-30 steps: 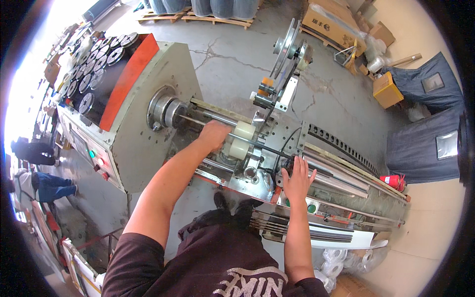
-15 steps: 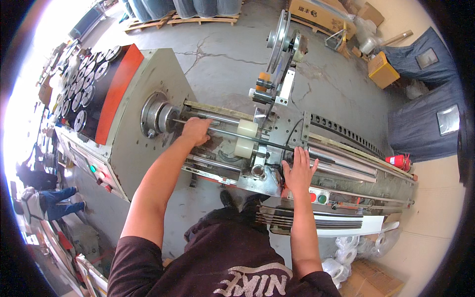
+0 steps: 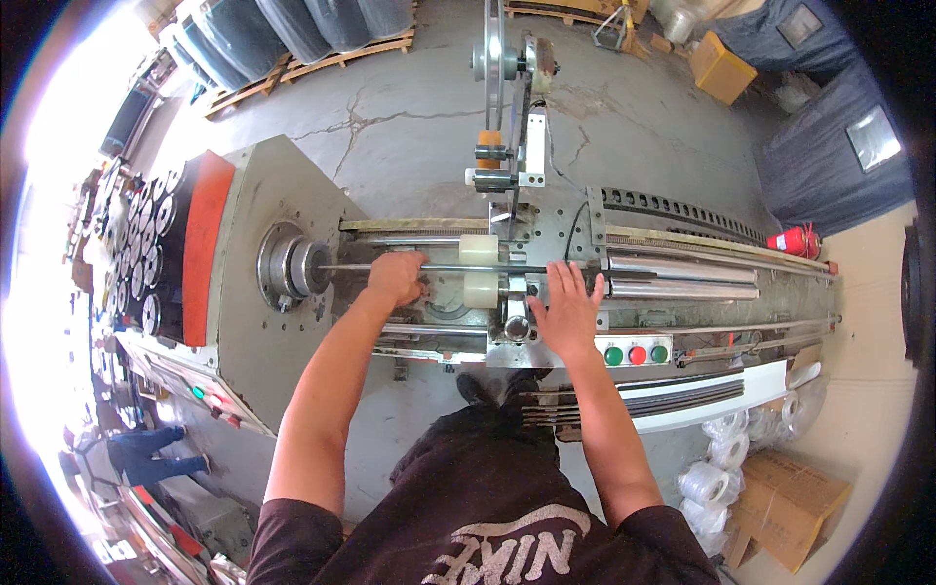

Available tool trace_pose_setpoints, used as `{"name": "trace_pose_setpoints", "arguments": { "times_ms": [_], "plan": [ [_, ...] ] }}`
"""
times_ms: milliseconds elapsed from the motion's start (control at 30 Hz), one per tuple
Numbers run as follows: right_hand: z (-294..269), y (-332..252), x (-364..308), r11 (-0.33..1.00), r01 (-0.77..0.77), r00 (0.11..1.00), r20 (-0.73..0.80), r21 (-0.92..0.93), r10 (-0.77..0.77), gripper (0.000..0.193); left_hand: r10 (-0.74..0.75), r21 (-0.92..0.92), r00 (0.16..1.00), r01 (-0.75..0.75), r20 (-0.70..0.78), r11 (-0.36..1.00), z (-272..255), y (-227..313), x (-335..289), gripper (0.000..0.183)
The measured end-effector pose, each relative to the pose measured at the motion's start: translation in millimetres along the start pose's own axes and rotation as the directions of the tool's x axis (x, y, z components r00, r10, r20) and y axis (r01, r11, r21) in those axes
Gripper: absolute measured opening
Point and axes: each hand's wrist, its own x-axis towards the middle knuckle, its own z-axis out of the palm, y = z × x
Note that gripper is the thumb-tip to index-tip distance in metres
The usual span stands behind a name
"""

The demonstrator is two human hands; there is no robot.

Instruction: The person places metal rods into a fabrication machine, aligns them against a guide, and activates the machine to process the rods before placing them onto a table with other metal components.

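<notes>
A slim metal rod [image 3: 444,267] runs left to right from the round chuck [image 3: 310,269] of a grey-green winding machine [image 3: 255,341], passing between two whitish rollers [image 3: 479,291]. My left hand [image 3: 396,280] is closed around the rod between chuck and rollers; the undersides of its fingers are hidden. To the right of the rollers my right hand [image 3: 568,307] lies with fingers spread over the rod's dark part, palm down. Whether its fingertips press on the rod cannot be made out. A carriage with metal blocks [image 3: 516,329] sits beneath, between both hands.
Green and red push buttons [image 3: 637,355] line the front edge below my right hand. Dark rods [image 3: 673,399] lie on a white tray nearer me. A tall pulley arm [image 3: 494,78] rises behind. A red extinguisher [image 3: 795,241] stands at the bed's far right end.
The whole view has turned and shifted. My right hand sits slightly closer to the rollers, and the rod's dark end no longer shows as far past it. My left hand keeps its hold.
</notes>
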Motion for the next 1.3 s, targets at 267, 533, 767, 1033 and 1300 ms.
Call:
{"name": "trace_pose_setpoints", "arguments": {
  "times_ms": [267, 533, 767, 1033, 1300],
  "plan": [
    [10.5, -40.0, 4.5, 1.000, 0.027, 0.998, -0.064, 0.009, -0.026, 0.065, 0.151, -0.003, 0.986, -0.151, -0.073, 0.988, 19.5, 25.9, 17.4, 0.059],
    [18.9, -56.4, 5.4, 1.000, -0.007, 0.993, -0.117, 0.016, 0.009, 0.061, 0.218, 0.010, 0.967, -0.218, -0.135, 0.976, 2.9, 44.2, 3.4, 0.055],
    [34.4, -64.8, 7.2, 0.999, -0.015, 0.973, -0.231, 0.049, 0.026, 0.059, 0.183, -0.006, 0.954, -0.190, -0.237, 0.982, 17.6, -34.2, -7.1, 0.060],
    [40.5, -60.6, 4.6, 0.997, -0.066, 0.965, -0.251, 0.050, 0.077, 0.060, 0.020, -0.061, 0.988, -0.029, -0.154, 0.998, 15.2, -126.5, -9.1, 0.063],
    [44.7, -63.8, 8.5, 0.998, -0.058, 0.962, -0.268, 0.010, 0.059, 0.061, -0.006, 0.047, 0.998, 0.003, 0.058, 0.999, -5.7, -105.3, 5.0, 0.072]
  ]
}}
